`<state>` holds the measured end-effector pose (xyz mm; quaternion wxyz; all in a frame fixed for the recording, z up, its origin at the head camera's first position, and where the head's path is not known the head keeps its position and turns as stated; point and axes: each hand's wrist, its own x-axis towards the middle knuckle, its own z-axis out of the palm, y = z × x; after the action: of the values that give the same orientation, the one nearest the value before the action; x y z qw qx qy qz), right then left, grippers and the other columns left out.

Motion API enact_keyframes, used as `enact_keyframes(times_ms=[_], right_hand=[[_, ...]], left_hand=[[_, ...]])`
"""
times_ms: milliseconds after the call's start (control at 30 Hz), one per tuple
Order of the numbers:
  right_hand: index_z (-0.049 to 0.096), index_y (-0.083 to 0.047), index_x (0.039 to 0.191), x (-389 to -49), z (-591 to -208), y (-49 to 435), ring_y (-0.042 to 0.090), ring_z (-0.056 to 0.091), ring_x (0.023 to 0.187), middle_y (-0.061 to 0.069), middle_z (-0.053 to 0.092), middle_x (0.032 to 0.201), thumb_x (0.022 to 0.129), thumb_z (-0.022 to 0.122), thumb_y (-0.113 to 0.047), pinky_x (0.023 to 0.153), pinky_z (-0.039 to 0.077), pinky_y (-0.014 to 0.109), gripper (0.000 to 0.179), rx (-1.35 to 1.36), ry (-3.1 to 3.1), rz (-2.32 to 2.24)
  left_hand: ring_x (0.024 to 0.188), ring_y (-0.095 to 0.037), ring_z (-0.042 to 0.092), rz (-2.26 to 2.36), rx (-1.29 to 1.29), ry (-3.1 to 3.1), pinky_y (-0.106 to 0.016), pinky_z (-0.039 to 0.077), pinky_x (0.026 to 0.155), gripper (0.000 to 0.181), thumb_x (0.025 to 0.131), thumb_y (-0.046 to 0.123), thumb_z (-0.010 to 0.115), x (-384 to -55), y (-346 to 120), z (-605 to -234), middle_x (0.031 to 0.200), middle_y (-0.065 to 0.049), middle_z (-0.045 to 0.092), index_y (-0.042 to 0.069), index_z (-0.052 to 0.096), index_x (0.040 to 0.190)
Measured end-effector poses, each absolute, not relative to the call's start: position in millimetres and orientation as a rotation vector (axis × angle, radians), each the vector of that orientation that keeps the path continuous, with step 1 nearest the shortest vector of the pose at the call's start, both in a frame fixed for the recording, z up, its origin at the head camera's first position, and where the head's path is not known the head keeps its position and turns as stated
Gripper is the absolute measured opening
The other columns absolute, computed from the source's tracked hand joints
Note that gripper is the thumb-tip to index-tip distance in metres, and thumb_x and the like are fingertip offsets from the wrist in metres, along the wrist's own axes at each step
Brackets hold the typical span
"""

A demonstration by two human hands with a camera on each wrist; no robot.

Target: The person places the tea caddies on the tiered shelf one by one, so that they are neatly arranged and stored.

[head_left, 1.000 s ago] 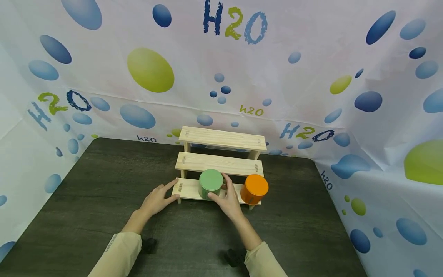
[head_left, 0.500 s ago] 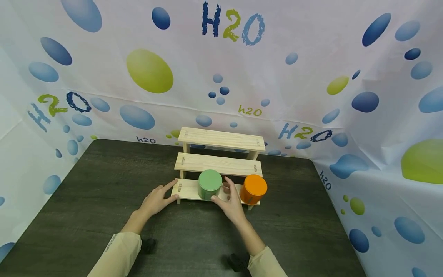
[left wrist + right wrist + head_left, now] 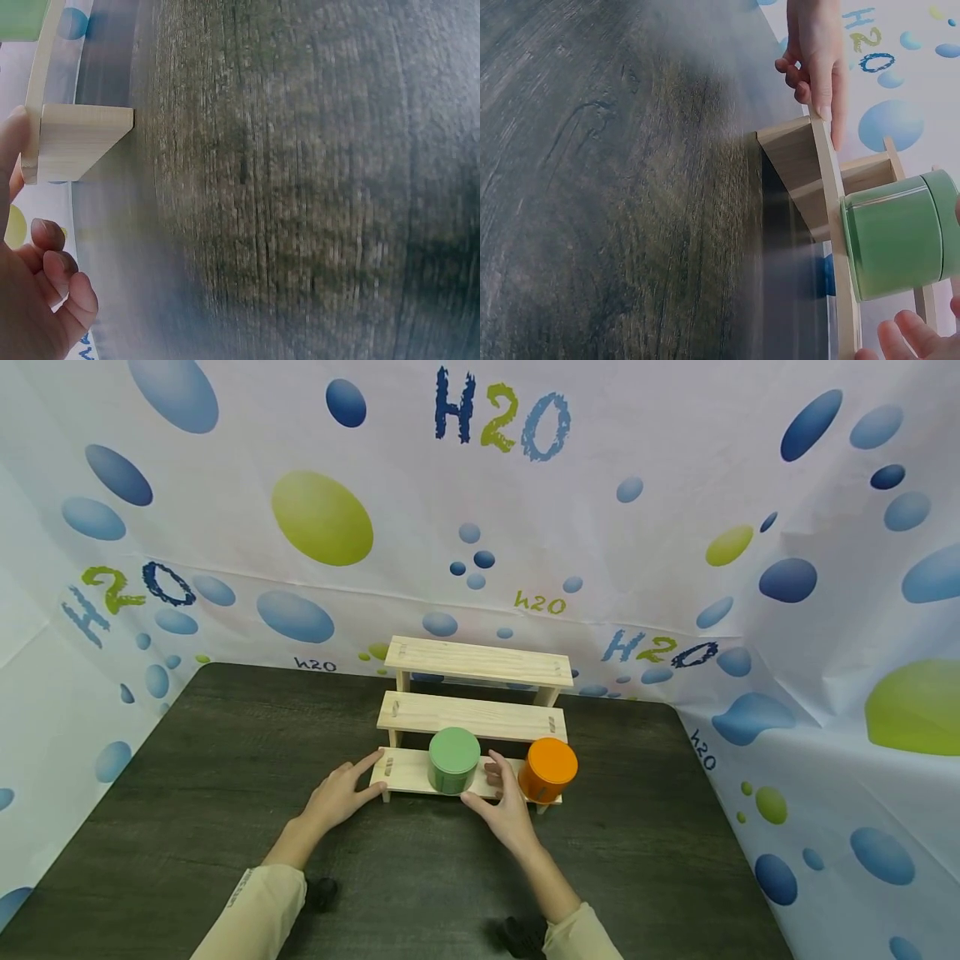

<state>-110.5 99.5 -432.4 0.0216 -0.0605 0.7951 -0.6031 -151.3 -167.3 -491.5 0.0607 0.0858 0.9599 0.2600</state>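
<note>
A three-tier wooden step shelf (image 3: 471, 713) stands near the back of the table. On its lowest tier sits a green lidded canister (image 3: 453, 763), upright, left of an orange lidded canister (image 3: 549, 770) at the right end. My left hand (image 3: 335, 795) pinches the left end of the lowest tier between thumb and forefinger; its other fingers hang loosely curled in the left wrist view. Just right of the green canister is my right hand (image 3: 507, 812), thumb and fingers spread, holding nothing. The right wrist view shows its fingertips (image 3: 911, 330) apart from the green canister's side.
The dark wood-grain table (image 3: 247, 735) carries the shelf. Behind and at both sides hangs a white curtain (image 3: 420, 493) with blue and green bubbles. The shelf's middle tier (image 3: 472, 716) rises close behind the green canister.
My right hand has let go of the green canister and drawn slightly right and back. The canister stays put on the lowest tier. The left hand has kept its hold on the shelf.
</note>
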Motion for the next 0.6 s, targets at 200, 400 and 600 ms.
enact_keyframes(times_ms=[200,400,600], right_hand=[[0.030,0.006,0.137,-108,-434,103,0.047,0.040,0.114,0.030,0.040,0.127,0.082,0.066,-0.006,0.093,0.030,0.059,0.067,-0.203,2.442,-1.879],[0.032,0.006,0.135,-105,-437,108,0.046,0.043,0.112,0.029,0.043,0.126,0.083,0.066,-0.008,0.090,0.033,0.059,0.064,-0.205,2.462,-1.853],[0.033,-0.004,0.138,-108,-458,119,0.039,0.046,0.114,0.021,0.044,0.130,0.084,0.066,-0.012,0.091,0.033,0.058,0.065,-0.182,2.477,-1.827]], left_hand=[[0.073,-0.033,0.058,0.762,0.217,2.904,-0.039,0.043,0.049,0.063,0.087,0.041,0.059,-149,-165,-489,0.109,-0.028,0.053,0.015,0.038,0.140],[0.068,-0.029,0.056,0.767,0.189,2.891,-0.036,0.041,0.047,0.062,0.088,0.040,0.058,-147,-163,-488,0.106,-0.027,0.054,0.015,0.037,0.141],[0.072,-0.031,0.057,0.728,0.111,2.909,-0.037,0.042,0.047,0.061,0.088,0.040,0.058,-142,-158,-485,0.107,-0.028,0.054,0.017,0.038,0.141]])
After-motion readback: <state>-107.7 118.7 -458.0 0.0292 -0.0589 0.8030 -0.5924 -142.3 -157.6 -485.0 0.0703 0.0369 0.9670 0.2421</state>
